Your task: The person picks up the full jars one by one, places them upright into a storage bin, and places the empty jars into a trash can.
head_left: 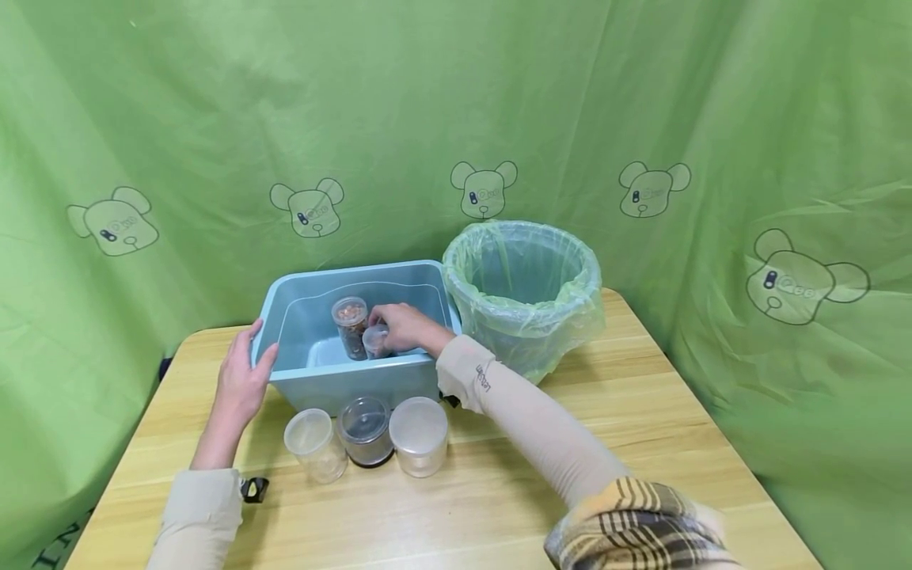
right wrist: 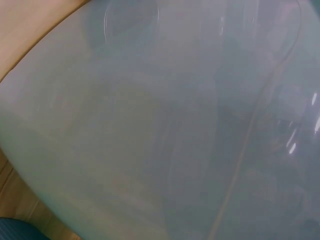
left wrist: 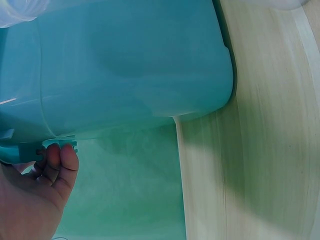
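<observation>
Head view: the right hand (head_left: 404,325) is pinching a small jar (head_left: 374,340) inside the front edge of the tub (head_left: 321,389); the left hand (head_left: 242,372), farther off, is gripping its left edge. Left wrist view: fingers (left wrist: 69,159) are holding there. Right wrist view: no hand is showing.

Lettering on cloth
"IN" (head_left: 57,546) marks the green curtain (head_left: 399,95) at eight o'clock; the right sleeve's (head_left: 527,423) dark script (head_left: 483,378), toward five, is illegible.

Room lies left inside the tub (head_left: 342,388); three jars (head_left: 366,434) obstruct its front.
</observation>
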A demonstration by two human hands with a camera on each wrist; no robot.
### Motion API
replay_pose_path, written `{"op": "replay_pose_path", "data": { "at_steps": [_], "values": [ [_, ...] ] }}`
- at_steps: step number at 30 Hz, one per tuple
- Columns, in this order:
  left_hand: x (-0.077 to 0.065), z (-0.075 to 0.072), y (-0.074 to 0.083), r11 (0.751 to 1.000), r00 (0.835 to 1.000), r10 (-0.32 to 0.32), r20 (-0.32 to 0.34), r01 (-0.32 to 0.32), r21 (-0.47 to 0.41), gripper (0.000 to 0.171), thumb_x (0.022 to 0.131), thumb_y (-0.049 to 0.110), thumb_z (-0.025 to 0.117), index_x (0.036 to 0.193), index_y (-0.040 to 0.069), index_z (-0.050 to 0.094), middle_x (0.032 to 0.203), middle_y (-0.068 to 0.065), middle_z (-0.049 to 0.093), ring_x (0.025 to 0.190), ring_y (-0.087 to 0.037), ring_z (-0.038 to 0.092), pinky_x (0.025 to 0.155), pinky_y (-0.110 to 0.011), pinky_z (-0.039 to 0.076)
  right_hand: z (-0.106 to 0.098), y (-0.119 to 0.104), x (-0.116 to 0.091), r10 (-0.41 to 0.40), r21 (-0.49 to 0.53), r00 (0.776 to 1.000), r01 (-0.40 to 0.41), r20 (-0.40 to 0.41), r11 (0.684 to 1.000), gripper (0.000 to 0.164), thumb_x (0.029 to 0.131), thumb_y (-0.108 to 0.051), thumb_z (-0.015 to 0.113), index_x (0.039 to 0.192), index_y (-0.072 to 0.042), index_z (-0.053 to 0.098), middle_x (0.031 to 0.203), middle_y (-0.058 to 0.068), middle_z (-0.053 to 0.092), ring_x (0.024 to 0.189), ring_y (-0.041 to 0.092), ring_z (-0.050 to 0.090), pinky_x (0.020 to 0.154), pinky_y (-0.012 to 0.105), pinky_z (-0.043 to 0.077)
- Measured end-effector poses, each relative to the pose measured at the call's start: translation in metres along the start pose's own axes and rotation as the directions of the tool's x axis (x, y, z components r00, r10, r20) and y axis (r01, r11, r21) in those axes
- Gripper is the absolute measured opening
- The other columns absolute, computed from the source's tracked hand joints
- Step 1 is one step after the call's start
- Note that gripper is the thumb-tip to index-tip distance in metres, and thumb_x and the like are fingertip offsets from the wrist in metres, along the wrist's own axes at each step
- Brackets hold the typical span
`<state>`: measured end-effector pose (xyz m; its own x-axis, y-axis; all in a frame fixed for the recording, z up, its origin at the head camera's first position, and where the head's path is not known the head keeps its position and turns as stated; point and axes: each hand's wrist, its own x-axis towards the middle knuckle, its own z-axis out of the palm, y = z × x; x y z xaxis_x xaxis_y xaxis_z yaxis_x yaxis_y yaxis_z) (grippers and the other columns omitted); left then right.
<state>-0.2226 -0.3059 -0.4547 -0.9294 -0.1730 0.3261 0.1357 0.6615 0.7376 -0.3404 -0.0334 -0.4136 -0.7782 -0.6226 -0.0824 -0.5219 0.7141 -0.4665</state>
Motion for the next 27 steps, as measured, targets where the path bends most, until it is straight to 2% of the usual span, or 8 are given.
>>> {"op": "replay_pose_path", "data": {
  "at_steps": [8, 14, 22, 27],
  "values": [
    [0.000, 0.001, 0.001, 1.000, 1.000, 0.016, -0.005, -0.016, -0.008, 0.062, 0.106, 0.026, 0.054, 0.157, -0.003, 0.035, 0.156, -0.035, 0.039, 0.142, -0.052, 0.038, 0.118, -0.068, 0.030, -0.002, -0.001, -0.003, -0.013, 0.003, 1.000, 0.013, 0.001, 1.000, 0.056, 0.082, -0.013, 0.087, 0.134, -0.011, 0.065, 0.131, 0.009, 0.069, 0.124, 0.028, 0.062, 0.109, 0.041, 0.049],
    [0.000, 0.000, 0.002, 1.000, 1.000, 0.006, 0.002, -0.006, -0.007, 0.062, 0.107, 0.028, 0.053, 0.157, -0.003, 0.034, 0.156, -0.034, 0.038, 0.142, -0.052, 0.038, 0.118, -0.068, 0.029, -0.005, 0.001, -0.003, -0.019, -0.002, 1.000, 0.019, -0.004, 1.000, 0.060, 0.084, -0.015, 0.085, 0.139, -0.013, 0.063, 0.135, 0.009, 0.069, 0.125, 0.027, 0.062, 0.108, 0.042, 0.050],
    [-0.001, 0.000, 0.002, 1.000, 1.000, 0.000, 0.008, 0.000, 0.002, 0.062, 0.107, 0.028, 0.053, 0.158, -0.003, 0.034, 0.157, -0.035, 0.037, 0.143, -0.053, 0.037, 0.119, -0.068, 0.029, -0.017, -0.002, -0.008, -0.033, 0.048, 0.998, 0.035, -0.047, 0.998, 0.056, 0.090, -0.022, 0.081, 0.141, -0.013, 0.061, 0.138, 0.011, 0.066, 0.129, 0.030, 0.061, 0.107, 0.045, 0.051],
    [-0.001, -0.001, 0.001, 1.000, 1.000, -0.004, 0.005, 0.004, -0.002, 0.062, 0.107, 0.029, 0.052, 0.158, -0.002, 0.033, 0.158, -0.034, 0.036, 0.144, -0.053, 0.037, 0.119, -0.069, 0.028, -0.029, -0.008, -0.019, -0.080, 0.022, 0.992, 0.082, -0.096, 0.996, 0.053, 0.093, -0.025, 0.078, 0.141, -0.011, 0.061, 0.137, 0.012, 0.067, 0.128, 0.031, 0.062, 0.108, 0.045, 0.050]
  ]
}}
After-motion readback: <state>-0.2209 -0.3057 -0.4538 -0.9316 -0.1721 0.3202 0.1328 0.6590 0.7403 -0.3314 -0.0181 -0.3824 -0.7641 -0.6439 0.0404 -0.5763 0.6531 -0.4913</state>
